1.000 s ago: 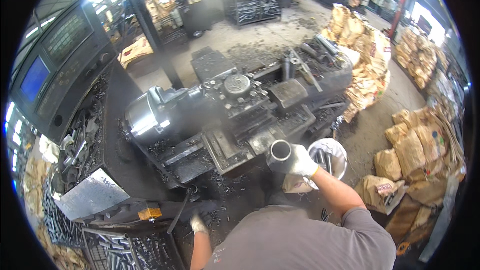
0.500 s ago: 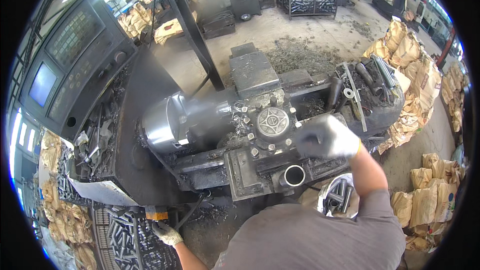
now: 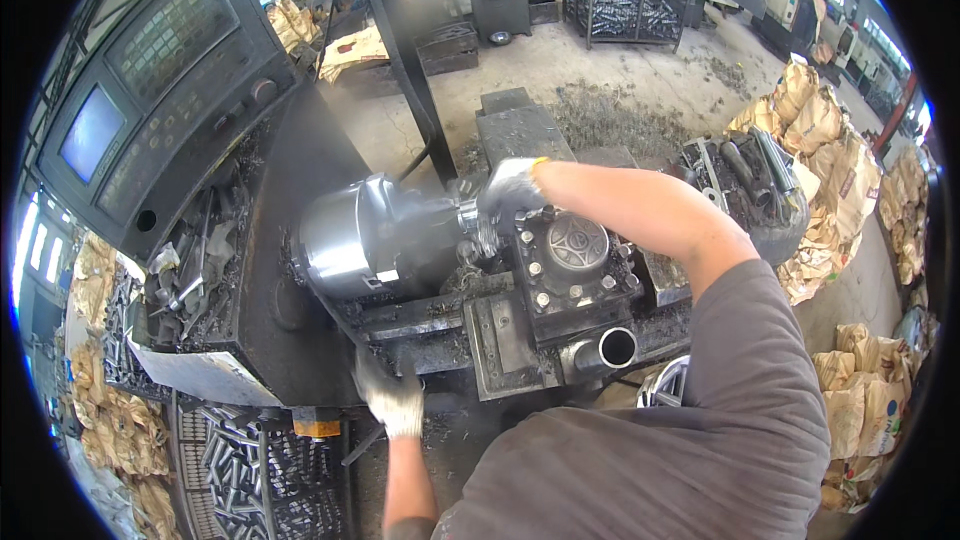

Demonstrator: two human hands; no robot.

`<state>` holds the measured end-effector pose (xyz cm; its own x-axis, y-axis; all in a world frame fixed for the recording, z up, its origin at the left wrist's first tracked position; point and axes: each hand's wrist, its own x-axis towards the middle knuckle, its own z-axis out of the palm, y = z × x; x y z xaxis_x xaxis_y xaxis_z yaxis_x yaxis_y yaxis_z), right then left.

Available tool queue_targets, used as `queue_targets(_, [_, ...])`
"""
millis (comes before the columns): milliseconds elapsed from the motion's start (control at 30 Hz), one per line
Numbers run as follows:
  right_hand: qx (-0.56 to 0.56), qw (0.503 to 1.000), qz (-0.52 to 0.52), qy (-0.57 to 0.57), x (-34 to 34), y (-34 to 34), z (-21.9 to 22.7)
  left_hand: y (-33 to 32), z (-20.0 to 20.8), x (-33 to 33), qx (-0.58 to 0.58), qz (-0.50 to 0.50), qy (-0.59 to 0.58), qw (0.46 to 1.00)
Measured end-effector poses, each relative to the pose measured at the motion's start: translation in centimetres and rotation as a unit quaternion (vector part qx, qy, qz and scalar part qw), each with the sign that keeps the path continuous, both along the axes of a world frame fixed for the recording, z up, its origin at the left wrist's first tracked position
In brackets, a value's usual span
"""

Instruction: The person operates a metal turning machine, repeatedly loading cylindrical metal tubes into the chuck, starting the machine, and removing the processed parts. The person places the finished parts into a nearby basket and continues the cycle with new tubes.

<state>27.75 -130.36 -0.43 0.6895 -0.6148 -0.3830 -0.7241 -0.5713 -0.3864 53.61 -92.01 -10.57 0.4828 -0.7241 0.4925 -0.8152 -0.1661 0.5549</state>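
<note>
My right hand (image 3: 508,192), in a whitish work glove darkened at the fingers, reaches across the lathe's tool post (image 3: 577,243). Its fingers curl down beside a shiny metal end (image 3: 468,215), level with the chuck (image 3: 345,240); what they grip is hidden. My left hand (image 3: 393,402), gloved too and blurred by motion, is below the lathe bed near a dark slanting rod (image 3: 345,325). Its thumb and fingers look apart, with nothing visible between them. A hollow metal tube end (image 3: 617,347) points up at the front of the carriage.
A control panel (image 3: 150,90) stands at the left. Metal pieces fill a crate (image 3: 235,470) at lower left, beneath an orange-and-black block (image 3: 317,423). A container of tubes (image 3: 664,383) is partly behind my right arm. Paper sacks (image 3: 825,155) are piled at right.
My right hand has swung left from beside the tool post to the shiny end near the chuck. My left hand has risen rightward, away from the orange-and-black block.
</note>
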Motion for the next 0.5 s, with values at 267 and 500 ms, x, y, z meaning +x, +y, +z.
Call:
queue_targets(267, [-0.17, 0.899, -0.389, -0.106, -22.8, -9.6, -2.8, -15.0, 10.3, 4.4, 0.042, -0.097, -0.363, 0.926])
queue_targets(500, [0.029, 0.999, 0.039, 0.023, -1.8, 0.4, 5.1, -19.7, 17.4, 7.2, 0.17, -0.228, -0.276, 0.918])
